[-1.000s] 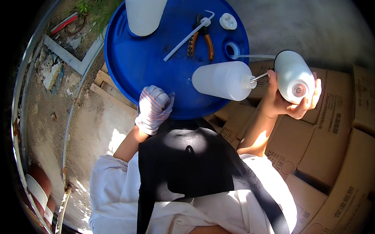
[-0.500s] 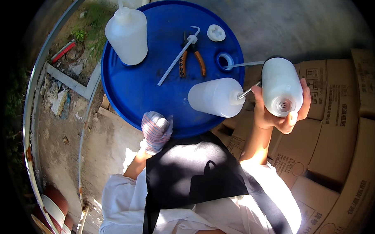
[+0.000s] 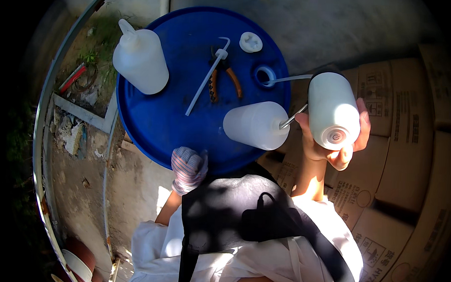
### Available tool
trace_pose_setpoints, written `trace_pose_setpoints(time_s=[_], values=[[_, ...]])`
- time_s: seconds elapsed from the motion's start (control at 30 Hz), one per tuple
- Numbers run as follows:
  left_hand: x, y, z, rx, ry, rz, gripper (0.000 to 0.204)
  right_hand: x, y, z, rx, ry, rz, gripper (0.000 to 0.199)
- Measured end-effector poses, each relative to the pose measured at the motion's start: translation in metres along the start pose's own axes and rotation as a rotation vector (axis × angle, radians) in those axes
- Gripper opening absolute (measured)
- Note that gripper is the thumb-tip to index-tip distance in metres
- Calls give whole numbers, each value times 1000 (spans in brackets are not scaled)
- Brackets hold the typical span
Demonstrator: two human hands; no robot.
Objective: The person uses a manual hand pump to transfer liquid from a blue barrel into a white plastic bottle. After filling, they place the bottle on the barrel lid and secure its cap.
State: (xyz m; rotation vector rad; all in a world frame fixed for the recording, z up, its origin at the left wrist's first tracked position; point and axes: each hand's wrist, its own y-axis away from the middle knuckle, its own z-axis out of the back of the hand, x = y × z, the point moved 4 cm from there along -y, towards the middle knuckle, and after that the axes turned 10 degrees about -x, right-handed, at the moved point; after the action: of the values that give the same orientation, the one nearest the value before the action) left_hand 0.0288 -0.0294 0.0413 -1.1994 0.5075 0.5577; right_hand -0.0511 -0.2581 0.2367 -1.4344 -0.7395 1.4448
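Open blue drum lid [image 3: 161, 119] at centre-left, lying bottle [image 3: 256, 124] crowding right, pliers [image 3: 222, 79] and tube [image 3: 205, 80] across middle, upright bottle [image 3: 140, 61] blocking left rim

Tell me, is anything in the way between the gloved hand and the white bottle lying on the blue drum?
Nothing visible. The gloved left hand sits at the near rim of the blue drum, and only bare lid lies between it and the lying bottle. The right hand holds another white bottle off to the side.

- On the drum lid [image 3: 161, 119], a bottle [image 3: 141, 61] stands at your left, a tube [image 3: 206, 80] and pliers [image 3: 226, 79] lie mid-lid, and a cap [image 3: 251, 42] sits behind them.
- Your right hand [image 3: 334, 145] holds a second bottle [image 3: 333, 115] right of the lid, over the boxes [image 3: 408, 162].
- Your left hand [image 3: 189, 168] rests at the lid's near edge.
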Motion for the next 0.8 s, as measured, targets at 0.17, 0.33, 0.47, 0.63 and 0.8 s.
trace_pose_setpoints(time_s=[0.17, 0.33, 0.47, 0.63, 0.8], values=[[2, 0, -1, 29, 32, 10, 37, 5, 6, 2, 12, 17, -167, 98], [3, 1, -4, 24, -15, -16, 37, 7, -2, 2, 34, 32, -229, 100], [5, 1, -4, 59, 53, -47, 37, 3, 1, 4, 54, 64, -205, 101], [-1, -3, -3, 30, 41, -41, 37, 1, -2, 0, 30, 66, -73, 103], [0, -3, -1, 54, 61, 6, 33, 7, -12, 0, 116, 188, 98, 100]])
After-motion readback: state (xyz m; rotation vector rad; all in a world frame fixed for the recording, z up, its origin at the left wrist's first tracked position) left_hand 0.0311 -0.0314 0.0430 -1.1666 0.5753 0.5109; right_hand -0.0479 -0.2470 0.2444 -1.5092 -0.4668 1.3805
